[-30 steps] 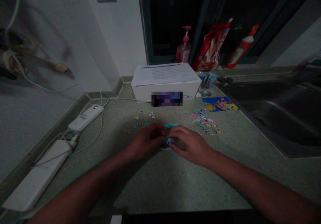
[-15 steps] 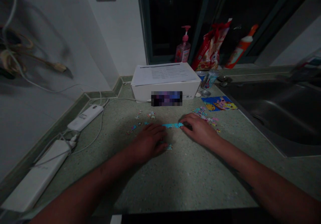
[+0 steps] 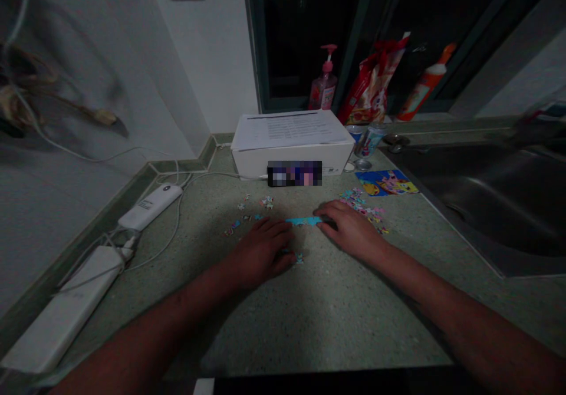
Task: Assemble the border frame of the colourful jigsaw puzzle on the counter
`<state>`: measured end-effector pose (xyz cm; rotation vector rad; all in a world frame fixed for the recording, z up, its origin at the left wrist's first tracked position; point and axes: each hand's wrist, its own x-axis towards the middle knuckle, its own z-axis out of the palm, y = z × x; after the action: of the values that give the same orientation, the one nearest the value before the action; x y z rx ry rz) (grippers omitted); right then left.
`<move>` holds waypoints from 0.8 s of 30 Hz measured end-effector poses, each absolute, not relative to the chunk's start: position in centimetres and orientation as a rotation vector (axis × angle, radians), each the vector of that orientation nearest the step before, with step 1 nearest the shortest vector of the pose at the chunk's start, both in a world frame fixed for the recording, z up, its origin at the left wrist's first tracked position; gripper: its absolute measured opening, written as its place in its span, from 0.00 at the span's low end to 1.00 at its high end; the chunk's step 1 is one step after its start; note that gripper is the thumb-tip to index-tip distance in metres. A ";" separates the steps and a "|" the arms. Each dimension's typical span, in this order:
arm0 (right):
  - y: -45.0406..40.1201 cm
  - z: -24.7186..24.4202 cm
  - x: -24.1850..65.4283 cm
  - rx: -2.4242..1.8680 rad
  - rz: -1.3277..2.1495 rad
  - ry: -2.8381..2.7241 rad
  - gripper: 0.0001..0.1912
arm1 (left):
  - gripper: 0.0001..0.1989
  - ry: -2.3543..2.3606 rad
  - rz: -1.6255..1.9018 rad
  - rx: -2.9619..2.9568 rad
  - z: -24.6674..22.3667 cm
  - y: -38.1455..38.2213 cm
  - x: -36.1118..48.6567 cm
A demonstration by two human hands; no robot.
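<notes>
A narrow strip of joined light-blue jigsaw puzzle pieces [image 3: 304,221] lies flat on the counter between my two hands. My left hand [image 3: 262,249] rests palm down over its left end, fingers stretched out and thumb apart, hiding what is underneath. At the other end, the thumb and fingertips of my right hand [image 3: 349,225] close around the edge of the strip. A loose puzzle piece [image 3: 299,259] sits just beyond my left thumb. Several more loose pieces [image 3: 267,202] are scattered behind and left of my left hand. A larger pile of pieces [image 3: 360,201] spreads behind my right hand.
A white box [image 3: 252,159] with a printed sheet on top stands at the back, a pixelated dark object against its front. Right of it are a colourful picture card [image 3: 387,183], a can [image 3: 371,140] and a sink [image 3: 477,200]. A power strip [image 3: 66,306] with cables lies left.
My right fingertips have shifted slightly and lifted apart a little at the strip's right end. The left hand stays nearly still over the other end.
</notes>
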<state>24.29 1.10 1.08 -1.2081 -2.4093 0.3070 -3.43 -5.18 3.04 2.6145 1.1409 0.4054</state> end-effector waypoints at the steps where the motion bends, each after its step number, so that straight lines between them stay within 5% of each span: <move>1: 1.1 1.1 24.3 -1.205 0.303 -2.406 0.11 | 0.12 1.142 0.399 2.615 3.0 -5.2 -3.4; 24: 1.0 1.5 24.4 -1.215 0.280 -2.360 0.10 | 0.11 1.071 0.455 2.655 3.0 -5.2 -3.5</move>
<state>24.43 0.96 1.52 -1.2154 -2.3600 0.2798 -3.52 -5.17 2.99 2.6547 1.0712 0.4547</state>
